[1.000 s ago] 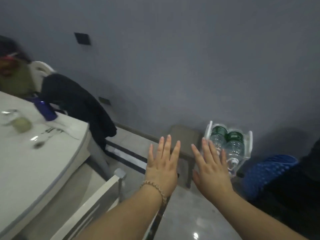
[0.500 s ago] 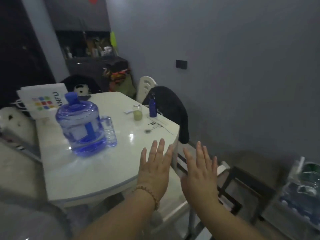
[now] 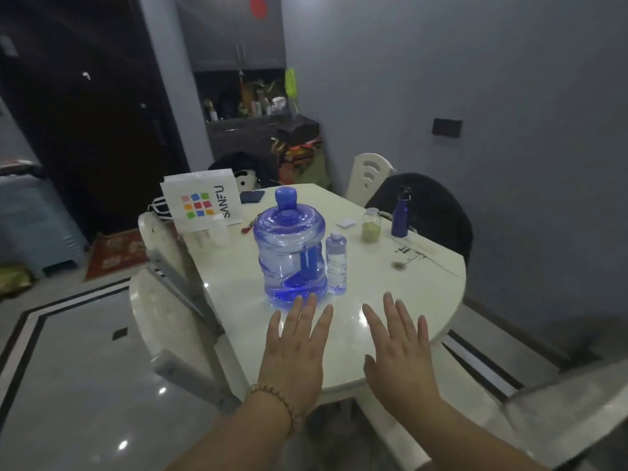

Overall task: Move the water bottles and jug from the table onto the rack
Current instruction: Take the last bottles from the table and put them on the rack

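Hovering over the table's (image 3: pixel 390 294) near edge, the left hand (image 3: pixel 295 355) and right hand (image 3: pixel 397 355) are spread flat and empty; the blue jug (image 3: pixel 290 249) stands just beyond, the small water bottle (image 3: pixel 336 263) touching its right side.

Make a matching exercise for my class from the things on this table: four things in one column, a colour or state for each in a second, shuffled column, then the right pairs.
Column A
1. jug
2. small water bottle
3. jar
4. flask

Column B
a. dark blue with a black cap
b. clear with a pale cap, standing right beside the jug
c. see-through blue with a blue cap
d. glass with greenish contents and a pale lid

Pairs: 1-c, 2-b, 3-d, 4-a
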`<state>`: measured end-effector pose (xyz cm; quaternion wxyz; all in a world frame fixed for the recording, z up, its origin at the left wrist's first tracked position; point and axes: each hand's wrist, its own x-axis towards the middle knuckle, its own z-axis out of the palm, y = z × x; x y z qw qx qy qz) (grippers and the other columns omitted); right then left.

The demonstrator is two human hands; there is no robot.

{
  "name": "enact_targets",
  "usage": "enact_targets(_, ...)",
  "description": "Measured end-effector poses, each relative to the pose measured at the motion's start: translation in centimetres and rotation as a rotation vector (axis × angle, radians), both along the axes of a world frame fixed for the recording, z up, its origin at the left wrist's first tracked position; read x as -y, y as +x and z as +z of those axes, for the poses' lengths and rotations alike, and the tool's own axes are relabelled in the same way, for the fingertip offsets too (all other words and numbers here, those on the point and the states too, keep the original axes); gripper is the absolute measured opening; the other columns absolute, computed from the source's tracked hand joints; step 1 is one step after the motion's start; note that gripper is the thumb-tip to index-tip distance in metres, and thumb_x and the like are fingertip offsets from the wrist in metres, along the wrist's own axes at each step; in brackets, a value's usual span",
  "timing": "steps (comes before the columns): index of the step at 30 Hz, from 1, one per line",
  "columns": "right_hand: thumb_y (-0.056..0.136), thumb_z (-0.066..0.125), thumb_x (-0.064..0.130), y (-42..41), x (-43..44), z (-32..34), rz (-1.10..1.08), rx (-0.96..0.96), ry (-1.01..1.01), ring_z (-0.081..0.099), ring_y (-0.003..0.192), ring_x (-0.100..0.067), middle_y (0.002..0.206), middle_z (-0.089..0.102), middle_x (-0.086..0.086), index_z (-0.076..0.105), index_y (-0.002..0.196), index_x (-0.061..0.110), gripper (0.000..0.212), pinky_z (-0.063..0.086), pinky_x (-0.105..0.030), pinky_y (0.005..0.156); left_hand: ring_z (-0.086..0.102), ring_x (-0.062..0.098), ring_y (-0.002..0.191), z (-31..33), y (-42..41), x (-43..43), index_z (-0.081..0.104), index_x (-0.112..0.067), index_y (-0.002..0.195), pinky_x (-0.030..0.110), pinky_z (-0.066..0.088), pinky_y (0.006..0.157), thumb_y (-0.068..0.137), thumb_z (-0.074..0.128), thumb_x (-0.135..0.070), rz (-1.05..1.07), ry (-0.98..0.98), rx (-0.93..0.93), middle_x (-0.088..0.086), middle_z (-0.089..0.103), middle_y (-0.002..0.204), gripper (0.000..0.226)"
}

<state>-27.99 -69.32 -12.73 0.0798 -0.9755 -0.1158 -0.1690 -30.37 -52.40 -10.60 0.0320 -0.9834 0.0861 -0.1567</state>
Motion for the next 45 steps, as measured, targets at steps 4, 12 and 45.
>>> enact_targets(4,0.079,0.066,0.028,5.6,-1.6,-0.1,-0.014,-0.024,-0.049,0.006,0.145,-0.028,0.159,0.008,-0.008,0.023,0.149,0.027,0.082,-0.009,-0.049,0.109,0.048,0.036,0.125,-1.0,4.3,-1.9,0.053,-0.016,0.132,0.055,0.037,0.100,0.056,0.080,-0.019,-0.070,-0.006,0.027,0.014,0.049,0.138,0.080)
enact_targets(12,0.054,0.079,0.017,22.0,-6.0,-2.1,0.040,-0.004,-0.077,0.040,0.132,-0.033,0.148,0.038,-0.015,0.043,0.140,0.017,0.093,0.030,-0.051,0.106,0.038,0.036,0.131,-3.0,18.1,-5.6,0.051,-0.014,0.133,0.054,0.026,0.105,0.071,0.055,-0.013,-0.149,0.113,0.162,0.017,0.046,0.140,0.063)
enact_targets(45,0.043,0.088,0.018,21.2,-11.2,-6.3,-0.206,-0.109,-0.066,0.059,0.076,-0.026,0.093,0.063,-0.004,0.056,0.094,0.017,0.060,0.051,-0.032,0.048,0.022,0.039,0.133,-7.4,30.5,-10.9,0.066,-0.007,0.116,0.053,-0.005,0.112,0.056,0.079,-0.026,-0.673,0.096,0.032,0.023,0.054,0.131,0.064)
